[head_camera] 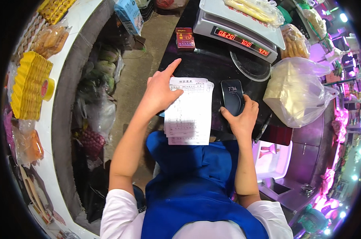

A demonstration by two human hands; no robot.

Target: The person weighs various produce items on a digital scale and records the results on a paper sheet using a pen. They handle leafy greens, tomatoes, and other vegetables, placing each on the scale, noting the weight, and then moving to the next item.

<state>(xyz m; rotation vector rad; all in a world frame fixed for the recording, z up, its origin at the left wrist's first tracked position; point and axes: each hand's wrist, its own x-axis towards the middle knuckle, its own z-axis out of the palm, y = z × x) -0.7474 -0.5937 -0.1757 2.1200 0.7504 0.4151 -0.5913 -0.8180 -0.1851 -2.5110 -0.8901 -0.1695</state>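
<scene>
My left hand (162, 88) grips a thin stack of printed paper slips (189, 116) at their upper left edge, thumb on top and index finger pointing away. The slips bear print and handwriting, and their lower end hangs over my blue apron (195, 191). To their right, my right hand (243, 116) grasps a dark smartphone (231, 95) by its lower sides, thumb on the left and fingers on the right. Its lit screen faces up. Whether the phone rests on the black tabletop (210, 64) cannot be told.
A digital scale (240, 37) carrying a bagged pale item stands at the back. Near it lie a red cigarette pack (185, 38) and a bulging plastic bag (297, 89). A pen (263, 128) lies right of my wrist. Yellow egg trays (31, 86) line the left counter.
</scene>
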